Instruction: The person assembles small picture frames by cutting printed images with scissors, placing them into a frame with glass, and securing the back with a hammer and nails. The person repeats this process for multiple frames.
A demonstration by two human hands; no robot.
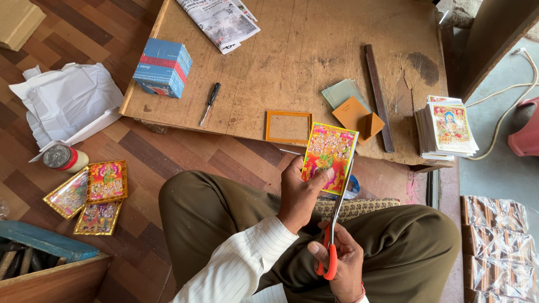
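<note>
Printed card (329, 158): glossy paper, bright inks. Scissors (332, 235): bare metal blades, smooth orange plastic handles. Surface (303, 56): raw wood, matt, scratched, stained. Empty frame (288, 126): smooth orange wood or plastic, cannot tell which. Trousers (415, 247): matt olive cloth.

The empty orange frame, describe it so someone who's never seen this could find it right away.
Start at the low wooden board in front of the seated person. Near its front edge, between the black-handled screwdriver and the orange card pieces, lies the empty orange frame. Unlike the framed pictures on the floor, bare wood shows through it.
</note>
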